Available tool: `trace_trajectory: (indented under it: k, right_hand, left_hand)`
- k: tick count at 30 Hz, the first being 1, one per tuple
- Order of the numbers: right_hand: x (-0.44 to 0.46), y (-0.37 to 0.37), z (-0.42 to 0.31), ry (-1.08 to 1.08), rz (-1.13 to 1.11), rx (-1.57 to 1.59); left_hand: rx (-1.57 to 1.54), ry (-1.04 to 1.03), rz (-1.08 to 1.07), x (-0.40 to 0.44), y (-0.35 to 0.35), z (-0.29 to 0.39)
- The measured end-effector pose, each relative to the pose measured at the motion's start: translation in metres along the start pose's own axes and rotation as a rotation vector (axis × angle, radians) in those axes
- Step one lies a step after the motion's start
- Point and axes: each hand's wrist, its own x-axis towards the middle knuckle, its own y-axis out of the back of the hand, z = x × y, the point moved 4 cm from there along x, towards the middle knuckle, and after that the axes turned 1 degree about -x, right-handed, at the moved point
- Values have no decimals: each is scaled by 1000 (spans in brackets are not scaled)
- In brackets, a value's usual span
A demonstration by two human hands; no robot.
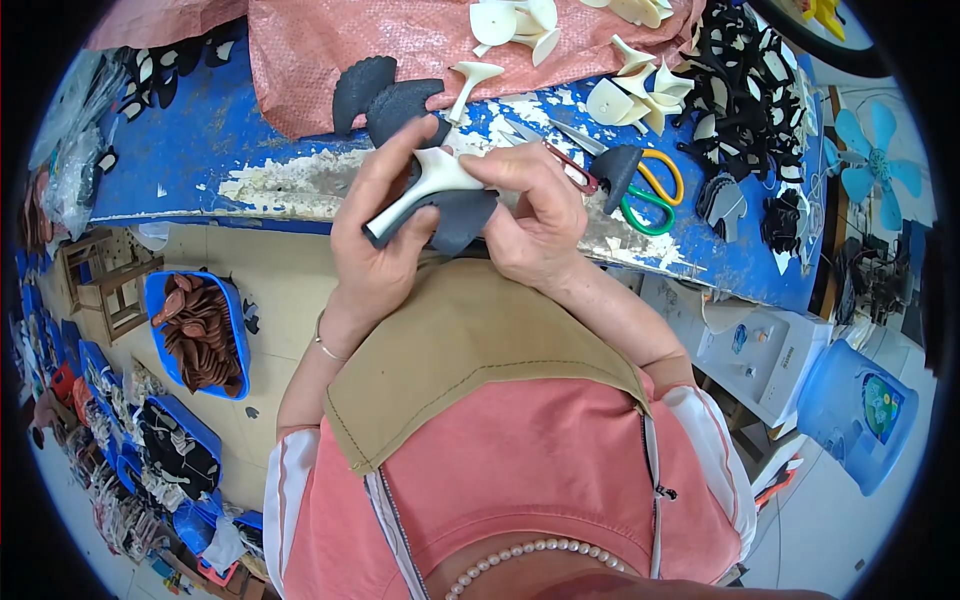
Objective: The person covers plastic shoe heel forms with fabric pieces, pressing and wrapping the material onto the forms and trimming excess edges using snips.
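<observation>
Between my two hands is a cream-coloured shoe heel (437,176) with a dark leather piece (462,222) lying against its underside. My left hand (385,220) grips the narrow stem side, thumb below and fingers on the far side. With thumb and fingers bent, my right hand (535,210) pinches the wide end and the leather edge. Just beyond are dark curved leather pieces (405,108) and another cream heel (472,86). To the right lie scissors (652,190) with green and orange handles, partly under a dark leather piece (614,172), and a red-handled cutting tool (572,166).
The blue worktable (200,185) has peeling paint. More cream heels (640,92) and a heap of black pieces (735,90) are on it, with a pink woven sheet (350,50) at the back. A blue basket (240,345) of brown pieces stands on the floor.
</observation>
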Motion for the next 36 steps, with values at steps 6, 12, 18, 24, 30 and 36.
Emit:
trace_trajectory:
  k: [6, 12, 18, 24, 30, 36]
  right_hand:
    - [3, 1, 0, -228, -61, 113]
    - [1, -3, 3, -250, -126, 47]
    - [-6, -5, 6, -292, -78, 87]
    - [-6, -1, 9, -371, -49, 126]
    - [-8, -4, 12, -434, -58, 202]
    - [-3, -6, 8, -273, -107, 98]
  left_hand:
    - [127, -115, 62, -1, -2, -11]
    - [252, -169, 93, -1, -1, -4]
    - [295, -173, 75, 4, -2, -2]
    - [285, -98, 45, 4, -1, -6]
    - [287, -105, 62, 3, 0, -8]
    - [270, -113, 56, 4, 1, -8]
